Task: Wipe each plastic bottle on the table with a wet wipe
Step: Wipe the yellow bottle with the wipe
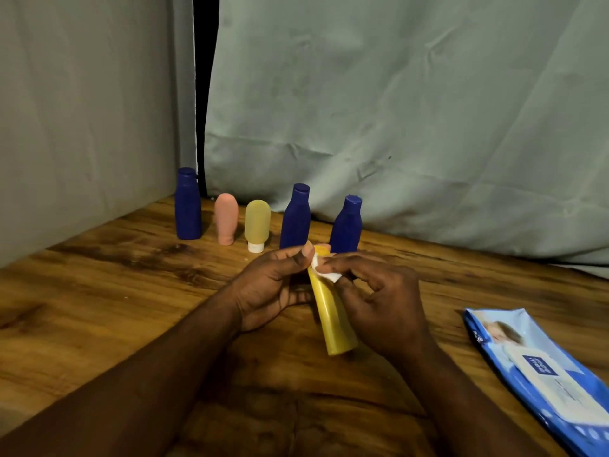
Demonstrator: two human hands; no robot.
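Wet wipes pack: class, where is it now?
In the head view, the wet wipes pack lies on the table at lower right, right of the right hand.

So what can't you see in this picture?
Head view:
Cap of the yellow bottle: mostly hidden by the left hand, right hand and wet wipe.
Edge of the wipes pack: cut off right and bottom; print blurred.
Base of the rightmost blue bottle: behind the hands.

Tilted yellow bottle (333, 319), white wet wipe (327, 274) on its upper end; upright behind: three blue bottles (188, 209) (295, 221) (346, 227), pink tube (226, 217), yellowish tube (257, 222)
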